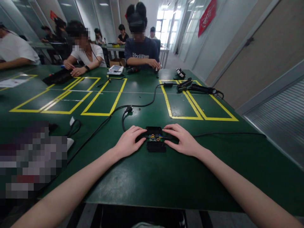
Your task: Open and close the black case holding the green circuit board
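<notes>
A small black plastic case lies opened on the green table in front of me, its two half shells, the far half [153, 129] and the near half [156, 147], apart. Between them sits a green circuit board [154, 137] with copper coils, and a black cable leaves it on each side. My left hand [129, 141] rests at the left end of the case, thumb and fingers spread, fingertips at its edge. Mirroring it on the right end is my right hand [181, 139], also spread around the cable. Whether the fingertips press on the shells I cannot tell.
A black plug [129, 109] and a long cable [152, 103] lie beyond my hands. Yellow tape rectangles [171, 117] mark the table. A black tool [201, 89] lies at the far right. Across the table people work, one in a dark shirt [142, 52].
</notes>
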The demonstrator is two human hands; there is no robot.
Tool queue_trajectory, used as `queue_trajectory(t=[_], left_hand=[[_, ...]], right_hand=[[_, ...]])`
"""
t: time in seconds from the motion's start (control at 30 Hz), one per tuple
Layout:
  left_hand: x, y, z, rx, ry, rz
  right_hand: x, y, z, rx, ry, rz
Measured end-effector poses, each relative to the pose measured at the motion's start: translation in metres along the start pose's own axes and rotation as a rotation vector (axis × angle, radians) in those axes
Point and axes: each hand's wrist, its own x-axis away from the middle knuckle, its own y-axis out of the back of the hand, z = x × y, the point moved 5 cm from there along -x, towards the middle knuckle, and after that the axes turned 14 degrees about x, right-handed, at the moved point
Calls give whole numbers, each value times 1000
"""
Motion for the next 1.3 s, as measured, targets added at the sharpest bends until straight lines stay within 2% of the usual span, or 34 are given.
queue_trajectory(t=[0.23,0.6,0.87,0.97,1.03,1.17,1.3], left_hand=[[-2,0,1,-62,52,26],[-3,1,5,-89,68,45],[-5,4,1,-125,20,29],[-5,6,-3,-151,-24,-1],[-4,8,-8,-144,-58,-4],[-2,9,-14,-70,-81,68],[1,8,-12,-1,-45,172]], right_hand=[[1,-8,-1,-39,-19,63],[-1,-8,0,-9,-52,82],[-1,-2,-5,-11,-15,14],[0,2,-7,-22,-32,-44],[2,4,-8,-13,-46,-38],[6,5,-7,3,-28,39],[10,5,-6,12,-2,106]])
